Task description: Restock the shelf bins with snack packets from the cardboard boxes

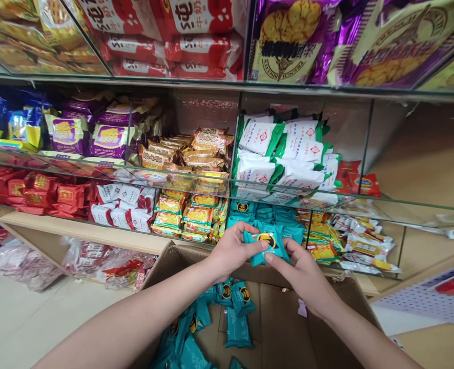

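Between my two hands is a teal snack packet with a round yellow-and-black emblem, held just in front of the lower shelf. My left hand pinches its left side, thumb on the face. On the right side, my right hand grips it in the same way. Behind it, more teal packets fill a glass-fronted compartment. Below my hands stands an open cardboard box, where loose teal packets lie mostly toward the left.
Left of the teal compartment are yellow-green packets; to its right, white-and-yellow packets. White-and-green packets sit above, behind a glass panel. Bagged goods rest low on the left. A perforated panel stands at right.
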`<control>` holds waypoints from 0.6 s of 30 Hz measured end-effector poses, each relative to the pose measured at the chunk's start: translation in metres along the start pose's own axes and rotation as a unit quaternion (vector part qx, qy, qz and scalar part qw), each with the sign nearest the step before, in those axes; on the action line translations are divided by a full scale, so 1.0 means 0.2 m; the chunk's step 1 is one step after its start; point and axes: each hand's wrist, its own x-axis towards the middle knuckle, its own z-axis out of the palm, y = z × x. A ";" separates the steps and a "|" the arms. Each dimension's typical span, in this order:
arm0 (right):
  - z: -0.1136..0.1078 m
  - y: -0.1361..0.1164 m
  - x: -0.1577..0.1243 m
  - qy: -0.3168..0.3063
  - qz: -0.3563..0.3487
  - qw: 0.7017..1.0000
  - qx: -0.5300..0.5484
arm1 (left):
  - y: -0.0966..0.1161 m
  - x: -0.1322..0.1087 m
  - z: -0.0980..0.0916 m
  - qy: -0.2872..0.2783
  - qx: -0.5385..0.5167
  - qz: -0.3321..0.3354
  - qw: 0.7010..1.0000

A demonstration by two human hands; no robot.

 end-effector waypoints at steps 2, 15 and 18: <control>0.00 -0.01 -0.01 0.027 0.004 0.999 0.036 | 0.00 0.00 0.00 -0.011 0.042 0.022 0.999; -0.13 0.01 0.15 0.077 -0.071 0.981 -0.165 | -0.06 0.02 -0.13 -0.003 0.623 0.283 0.730; -0.08 0.00 0.20 0.064 -0.134 0.950 -0.274 | -0.07 0.00 -0.11 -0.002 0.662 0.268 0.700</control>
